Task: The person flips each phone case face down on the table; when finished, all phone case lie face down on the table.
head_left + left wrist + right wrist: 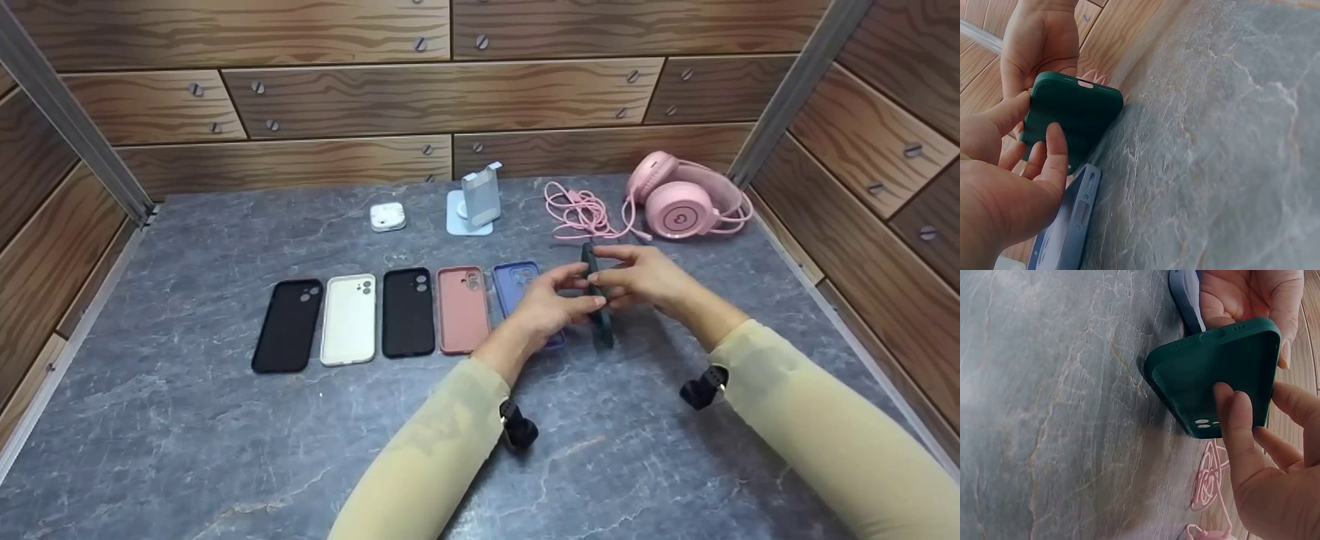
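Both hands hold a dark green phone case (pixel 603 328), which stands on its long edge on the table at the right end of a row of cases. My left hand (pixel 541 307) grips it from the left; in the left wrist view its thumb is at the case's edge (pixel 1081 107) and its fingers lie on the back. From the right, my right hand (pixel 651 281) pinches it, fingers inside the hollow (pixel 1185 377) in the right wrist view. Camera holes show there. A blue phone case (pixel 512 281) lies beside it, partly hidden by the left hand.
Leftward lie a pink case (pixel 463 311), a black case (pixel 408 319), a white case (pixel 349 322) and another black case (pixel 287 330). Behind stand a white earphone box (pixel 388 217), a pale blue phone stand (pixel 482 199) and pink headphones (pixel 681 210) with a coiled cable (pixel 581 212).
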A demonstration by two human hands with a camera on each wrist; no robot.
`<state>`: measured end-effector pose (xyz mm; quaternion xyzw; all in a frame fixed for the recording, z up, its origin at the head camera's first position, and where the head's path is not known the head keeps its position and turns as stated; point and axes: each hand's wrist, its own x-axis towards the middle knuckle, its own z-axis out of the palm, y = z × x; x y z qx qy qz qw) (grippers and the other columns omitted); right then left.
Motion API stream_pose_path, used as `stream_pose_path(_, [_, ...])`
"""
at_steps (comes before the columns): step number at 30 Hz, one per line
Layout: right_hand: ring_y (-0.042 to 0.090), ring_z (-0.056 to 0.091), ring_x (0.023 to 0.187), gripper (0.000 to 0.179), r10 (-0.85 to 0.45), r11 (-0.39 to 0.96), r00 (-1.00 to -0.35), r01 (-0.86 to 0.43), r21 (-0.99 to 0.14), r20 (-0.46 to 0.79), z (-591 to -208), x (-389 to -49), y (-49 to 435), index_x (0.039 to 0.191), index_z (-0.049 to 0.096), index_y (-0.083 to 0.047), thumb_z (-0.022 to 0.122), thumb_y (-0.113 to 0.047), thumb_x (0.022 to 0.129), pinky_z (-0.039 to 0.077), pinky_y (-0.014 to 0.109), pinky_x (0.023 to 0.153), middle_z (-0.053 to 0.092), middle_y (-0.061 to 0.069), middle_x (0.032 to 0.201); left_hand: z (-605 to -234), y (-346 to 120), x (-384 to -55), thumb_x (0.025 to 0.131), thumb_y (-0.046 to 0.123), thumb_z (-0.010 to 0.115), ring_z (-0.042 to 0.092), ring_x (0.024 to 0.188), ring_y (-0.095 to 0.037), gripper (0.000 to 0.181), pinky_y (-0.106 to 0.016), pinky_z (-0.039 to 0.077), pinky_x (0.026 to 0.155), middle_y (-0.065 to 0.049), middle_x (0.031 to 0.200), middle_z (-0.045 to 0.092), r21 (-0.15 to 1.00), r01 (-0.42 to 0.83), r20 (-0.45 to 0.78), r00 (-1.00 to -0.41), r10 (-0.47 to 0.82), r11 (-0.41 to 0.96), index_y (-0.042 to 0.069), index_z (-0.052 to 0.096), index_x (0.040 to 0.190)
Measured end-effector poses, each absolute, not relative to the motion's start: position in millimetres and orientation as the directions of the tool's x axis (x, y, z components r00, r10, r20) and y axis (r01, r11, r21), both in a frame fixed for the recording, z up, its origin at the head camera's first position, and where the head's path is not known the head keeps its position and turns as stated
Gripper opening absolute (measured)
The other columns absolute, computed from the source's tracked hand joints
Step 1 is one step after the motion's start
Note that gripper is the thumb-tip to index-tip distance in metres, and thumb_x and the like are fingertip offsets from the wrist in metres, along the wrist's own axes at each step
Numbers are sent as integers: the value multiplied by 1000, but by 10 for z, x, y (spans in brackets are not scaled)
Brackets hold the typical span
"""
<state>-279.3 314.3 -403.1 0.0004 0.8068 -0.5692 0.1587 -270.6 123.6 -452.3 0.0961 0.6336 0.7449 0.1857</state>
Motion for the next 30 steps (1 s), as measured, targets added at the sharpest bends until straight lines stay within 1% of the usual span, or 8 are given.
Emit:
stream_pose_path(4, [12, 72, 78, 70, -161, 365, -954, 180, -914, -252, -4019, -2791, 3155, 160, 41, 4, 72, -7, 98, 64, 32, 72, 73, 11, 112, -4509, 1249, -2692, 91, 5, 83, 71, 94, -20, 61, -41, 62, 81, -12, 127, 65, 988, -131, -84, -909, 409, -88, 8, 62, 148])
stream_pose_path(9, [11, 72, 78, 68, -147, 378, -958, 177, -909, -247, -4000, -2775, 3179, 158, 44, 4, 73, -9, 98, 62, 26, 66, 71, 11, 114, -4504, 1275, -2681, 94, 10, 83, 69, 93, -18, 55, -42, 61, 80, -6, 122, 65, 994, -100, -76, -911, 405, -38, 10, 64, 145])
stream_pose_path(14, [10, 71, 78, 65, -116, 399, -962, 184, -898, -249, -3970, -2750, 3211, 156, 45, 6, 72, -9, 99, 61, 25, 65, 71, 13, 117, -4509, 1315, -2667, 94, 11, 82, 68, 91, -18, 53, -41, 61, 80, -6, 122, 66, 996, -88, -84, -919, 385, 8, 9, 65, 144])
stream_pose_path(18, [9, 72, 76, 64, -94, 412, -962, 198, -890, -257, -3952, -2740, 3242, 156, 45, 7, 70, -7, 99, 60, 24, 64, 69, 19, 123, -4508, 1352, -2649, 94, 15, 83, 67, 94, -19, 57, -40, 61, 80, -9, 128, 66, 995, -81, -99, -931, 353, 65, 7, 62, 147])
stream_pose_path(22, [9, 71, 74, 65, -83, 407, -961, 211, -889, -266, -3959, -2740, 3288, 157, 45, 6, 69, -6, 98, 60, 23, 64, 69, 20, 122, -4513, 1389, -2633, 94, 20, 85, 68, 99, -17, 62, -37, 60, 80, -9, 135, 66, 991, -81, -113, -939, 324, 111, 7, 60, 149])
stream_pose_path(27, [10, 72, 77, 64, -95, 358, -967, 190, -914, -238, -3955, -2711, 3320, 157, 43, 7, 68, -4, 99, 60, 22, 65, 71, 19, 117, -4501, 1416, -2616, 91, 27, 87, 68, 111, -17, 67, -34, 58, 92, -9, 141, 66, 985, -79, -122, -949, 292, 153, 6, 59, 149])
stream_pose_path(30, [10, 72, 76, 63, -103, 322, -970, 176, -930, -219, -3938, -2696, 3338, 157, 43, 7, 67, -3, 100, 59, 21, 65, 74, 11, 109, -4487, 1412, -2608, 90, 30, 88, 66, 112, -20, 71, -35, 59, 92, -11, 140, 65, 984, -96, -135, -951, 280, 147, 7, 58, 150])
